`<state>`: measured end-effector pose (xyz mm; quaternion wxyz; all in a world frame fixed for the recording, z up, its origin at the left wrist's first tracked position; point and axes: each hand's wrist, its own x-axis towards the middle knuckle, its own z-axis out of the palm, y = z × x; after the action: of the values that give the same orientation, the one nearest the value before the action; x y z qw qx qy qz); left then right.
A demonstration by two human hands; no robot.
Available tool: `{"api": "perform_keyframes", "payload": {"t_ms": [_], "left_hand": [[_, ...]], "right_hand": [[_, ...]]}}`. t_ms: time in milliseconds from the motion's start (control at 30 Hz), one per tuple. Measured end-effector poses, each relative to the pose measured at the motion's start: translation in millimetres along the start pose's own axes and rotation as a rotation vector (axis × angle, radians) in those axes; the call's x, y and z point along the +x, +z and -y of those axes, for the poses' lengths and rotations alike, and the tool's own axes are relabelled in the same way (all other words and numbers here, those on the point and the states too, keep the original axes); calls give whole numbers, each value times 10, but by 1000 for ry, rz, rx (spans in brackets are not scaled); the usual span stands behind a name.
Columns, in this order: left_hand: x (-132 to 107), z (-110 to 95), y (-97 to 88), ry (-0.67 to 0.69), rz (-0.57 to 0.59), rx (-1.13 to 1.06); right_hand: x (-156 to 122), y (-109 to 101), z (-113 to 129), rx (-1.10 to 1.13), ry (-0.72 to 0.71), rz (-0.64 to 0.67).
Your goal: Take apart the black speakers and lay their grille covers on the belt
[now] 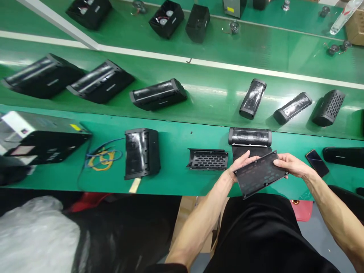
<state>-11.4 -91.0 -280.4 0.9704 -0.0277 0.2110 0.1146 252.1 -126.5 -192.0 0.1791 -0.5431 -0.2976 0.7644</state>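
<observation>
A flat black perforated grille panel [260, 174] is held between both hands over the near edge of the green bench [176, 167]. My left hand [239, 165] grips its left end with fingers curled over the top. My right hand [290, 165] pinches its right end. Just behind the panel lies a black mesh sheet [241, 151] and a black cylindrical speaker [249, 137]. A second black grille part [209, 159] rests on the bench to the left of my hands.
A black speaker housing [141, 152] stands further left, beside blue and yellow wires [102, 156] and a black box unit [42, 142]. A phone [317, 162] lies at right. Several black speakers sit on the green conveyor belt [210, 102] behind.
</observation>
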Motion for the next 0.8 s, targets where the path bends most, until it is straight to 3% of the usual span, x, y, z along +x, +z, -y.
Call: {"api": "perform_keyframes", "payload": {"t_ms": [200,500,800], "left_hand": [[-99,-130,-29,-7,44,289],[-175,-387,215,68,-40,1036],[-209,-376,238,64,-66,1159]], "right_hand": [[39,25,14,-18,6,-60],[108,71,-8,-7,20,-81],[117,57,-40,30,18,-87]]}}
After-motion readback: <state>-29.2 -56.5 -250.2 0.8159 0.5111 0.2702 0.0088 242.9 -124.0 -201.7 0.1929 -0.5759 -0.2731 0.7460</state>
